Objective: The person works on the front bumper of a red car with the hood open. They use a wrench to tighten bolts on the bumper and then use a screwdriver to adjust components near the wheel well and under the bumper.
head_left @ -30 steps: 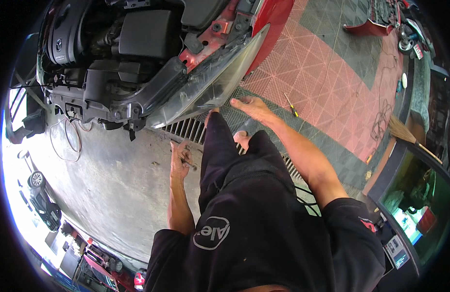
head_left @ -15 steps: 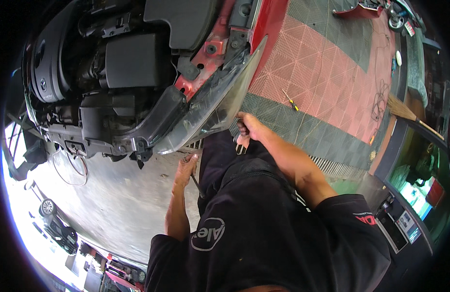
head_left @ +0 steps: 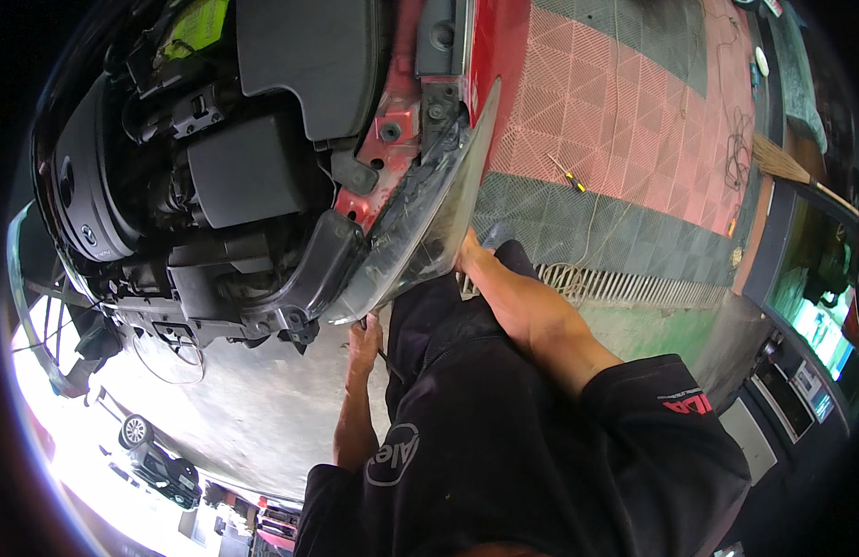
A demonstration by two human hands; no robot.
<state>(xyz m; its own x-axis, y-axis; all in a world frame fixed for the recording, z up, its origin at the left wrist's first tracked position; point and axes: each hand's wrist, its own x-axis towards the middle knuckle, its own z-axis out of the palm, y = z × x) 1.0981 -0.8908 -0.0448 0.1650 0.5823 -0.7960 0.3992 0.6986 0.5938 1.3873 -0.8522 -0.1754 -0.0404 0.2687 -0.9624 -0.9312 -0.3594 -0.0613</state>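
Observation:
The clear headlight sits at the front corner of a red car, its outer lens facing me. Beneath its lower tip is my left hand, fingers closed; a thin dark rod-like piece shows beside it, but what the hand grips cannot be made out. My right hand reaches to the headlight's outer edge, its fingers hidden behind the lens and my wrist. Above the headlight, the red body panel with bolt holes is exposed.
The engine bay with black covers fills the upper left. A yellow-and-black screwdriver lies on the red and grey floor tiles. A floor grate runs to the right. A broom leans at the far right; a dark car stands at lower left.
My view has shifted, and I am closer to the headlight. My left hand has come up to its lower tip. My right hand's fingers, visible before, are now out of sight at its outer edge.

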